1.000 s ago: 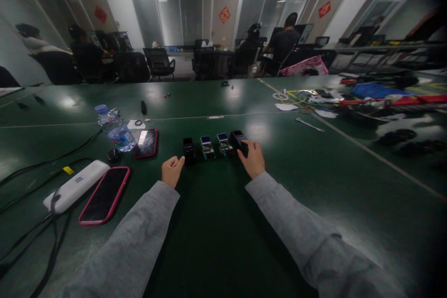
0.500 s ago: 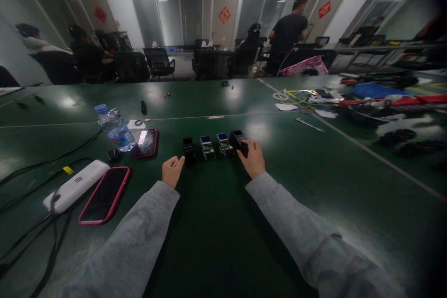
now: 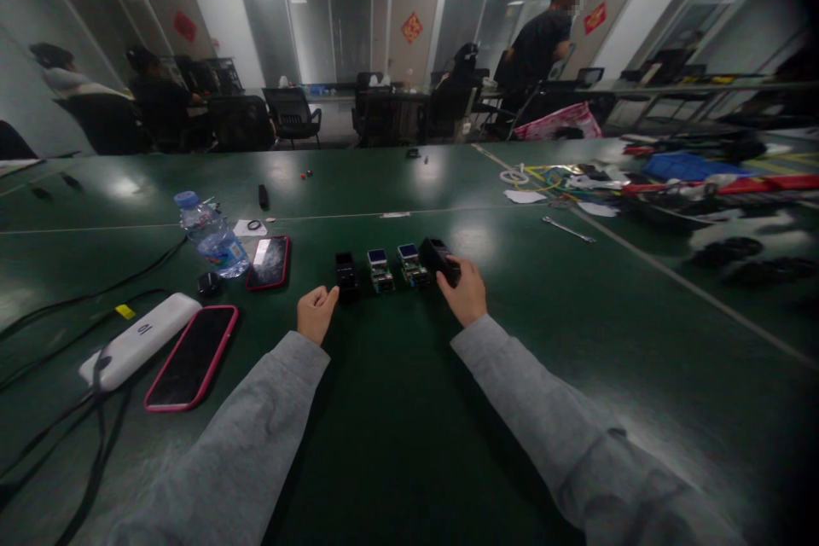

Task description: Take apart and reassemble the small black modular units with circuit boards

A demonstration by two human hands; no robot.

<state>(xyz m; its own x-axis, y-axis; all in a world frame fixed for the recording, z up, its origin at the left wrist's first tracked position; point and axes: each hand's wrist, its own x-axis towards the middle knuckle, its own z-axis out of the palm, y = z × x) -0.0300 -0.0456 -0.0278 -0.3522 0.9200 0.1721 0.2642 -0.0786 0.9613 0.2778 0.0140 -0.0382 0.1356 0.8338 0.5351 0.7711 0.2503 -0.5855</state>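
Four small devices would be too exact a tally, so: several small devices stand in a row on the green table (image 3: 384,409). At the right end, my right hand (image 3: 467,292) has its thumb and fingers closed round a black plastic case (image 3: 438,254), which sits slightly tilted. Two green circuit boards with small screens, one on the left (image 3: 380,271) and one on the right (image 3: 413,266), lie in the middle. Another black case (image 3: 345,275) is at the left end. Beside its lower left corner rests my left hand (image 3: 316,313), curled into a fist with nothing visible in it.
Left of my arms are a water bottle (image 3: 212,237), two red-edged phones, one far (image 3: 269,262) and one near (image 3: 192,358), a white power bank (image 3: 141,341) and black cables. A wrench (image 3: 568,229) and cluttered wires (image 3: 550,177) lie to the right. People are beyond the table.
The black case in my right hand has tipped and turned slightly. My left hand has stayed in place. A standing person in the background has shifted right.
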